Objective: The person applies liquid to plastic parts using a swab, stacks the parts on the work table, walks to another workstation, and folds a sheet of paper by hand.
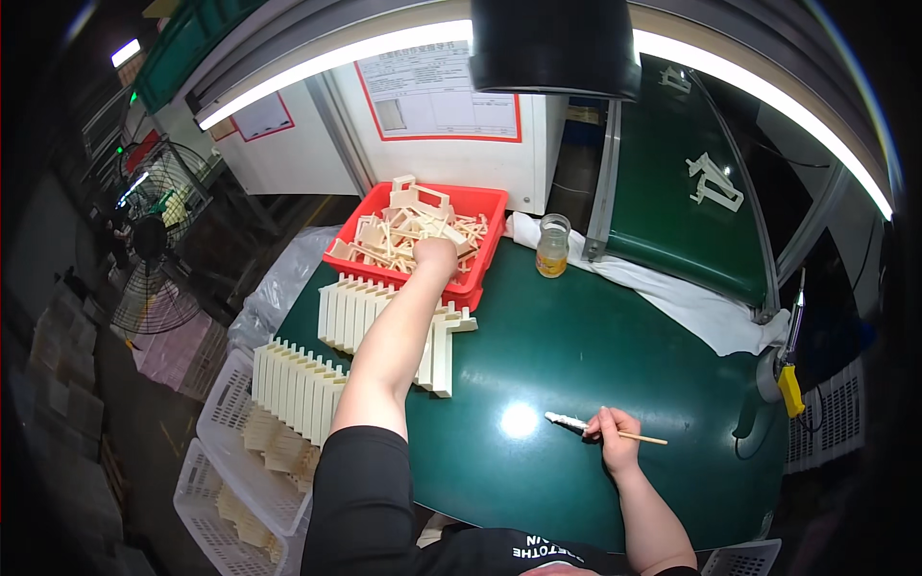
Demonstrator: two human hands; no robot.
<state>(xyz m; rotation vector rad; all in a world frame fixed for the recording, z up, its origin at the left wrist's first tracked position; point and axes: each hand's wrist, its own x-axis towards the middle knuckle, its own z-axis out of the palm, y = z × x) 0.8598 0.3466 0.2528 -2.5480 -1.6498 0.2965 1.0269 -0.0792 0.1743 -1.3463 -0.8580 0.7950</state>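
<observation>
My left hand (435, 253) reaches into a red bin (494, 216) full of cream plastic pieces (418, 206), thin sticks and frame-like parts. Its fingers are hidden among them. At the lower right, my right hand (615, 437) is closed in a pen-like grip on a thin wooden stick with a white wrapped end (569, 420). The white end points left, just above the green tabletop (509, 480). Under my left forearm, a row of cream slatted parts (351, 312) stands in front of the bin. A second row (298, 384) stands at the table's left edge.
A glass jar (553, 248) with a yellow label stands at the back, beside a white cloth (672, 302). Behind lies a green conveyor belt (663, 230) carrying a cream part (715, 182). A yellow-handled tool (790, 389) sits at right. White crates (226, 403) stand at left.
</observation>
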